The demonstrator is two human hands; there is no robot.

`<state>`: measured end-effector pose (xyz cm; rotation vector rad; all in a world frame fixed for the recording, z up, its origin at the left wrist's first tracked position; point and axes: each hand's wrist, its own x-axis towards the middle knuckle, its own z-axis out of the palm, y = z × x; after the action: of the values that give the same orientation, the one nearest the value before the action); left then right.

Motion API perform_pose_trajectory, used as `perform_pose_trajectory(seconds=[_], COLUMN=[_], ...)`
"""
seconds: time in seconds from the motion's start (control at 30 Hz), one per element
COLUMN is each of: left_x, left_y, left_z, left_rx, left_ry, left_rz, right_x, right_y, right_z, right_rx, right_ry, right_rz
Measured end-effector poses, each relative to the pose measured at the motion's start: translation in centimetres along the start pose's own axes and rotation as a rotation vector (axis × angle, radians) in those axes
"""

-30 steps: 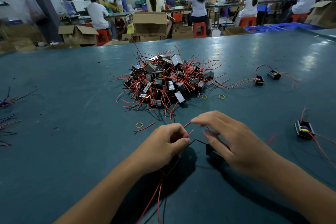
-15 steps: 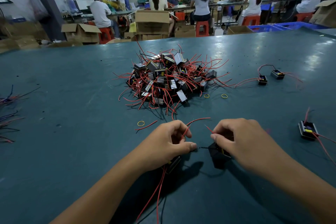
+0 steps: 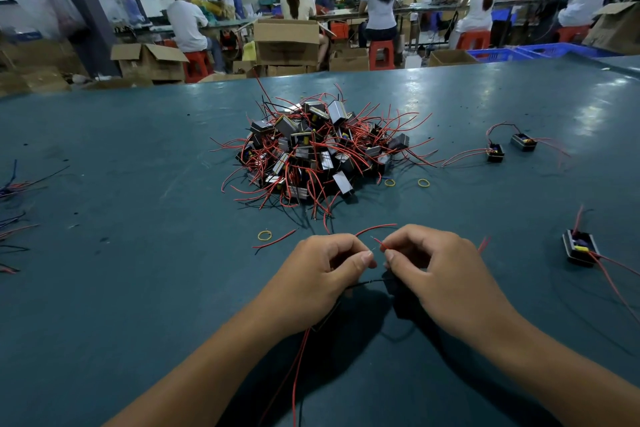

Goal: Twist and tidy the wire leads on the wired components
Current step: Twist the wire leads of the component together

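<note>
Head view: left hand [image 3: 320, 282] and right hand [image 3: 438, 279] both pinching red lead [image 3: 381, 243] over near tabletop [image 3: 138, 288], each grip curled tight. Big pile [image 3: 317, 152] lying untidied behind; three components [image 3: 580, 248] sitting apart right. Judging task barely begun.

1. A heap of small black wired components [image 3: 311, 152], bristling with loose red leads, is piled at the middle of the green table [image 3: 138, 288], toward its far edge.
2. Two single components [image 3: 495, 152] are set apart right of the heap, red leads trailing; another [image 3: 580, 248] lies near the right edge.
3. One dark component [image 3: 393, 282], largely hidden, is held at the near edge, its red lead [image 3: 375, 228] arched above.
</note>
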<state>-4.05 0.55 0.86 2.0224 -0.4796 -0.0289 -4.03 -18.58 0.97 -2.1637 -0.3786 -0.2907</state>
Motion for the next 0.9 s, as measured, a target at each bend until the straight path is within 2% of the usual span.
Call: perform_pose_trajectory(seconds=[0.37, 0.57, 0.9], left_x=[0.24, 0.53, 0.40], left_y=[-0.12, -0.49, -0.21], left_z=[0.28, 0.13, 0.02], left_rx=[-0.126, -0.060, -0.092], left_ry=[0.171, 0.140, 0.051], left_rz=[0.024, 0.068, 0.097], right_x=[-0.19, -0.19, -0.21], right_y=[-0.10, -0.07, -0.30], right_z=[0.21, 0.13, -0.03], right_rx=[0.063, 0.053, 0.152], right_ry=[0.004, -0.019, -0.059], right_rz=[-0.067, -0.111, -0.104])
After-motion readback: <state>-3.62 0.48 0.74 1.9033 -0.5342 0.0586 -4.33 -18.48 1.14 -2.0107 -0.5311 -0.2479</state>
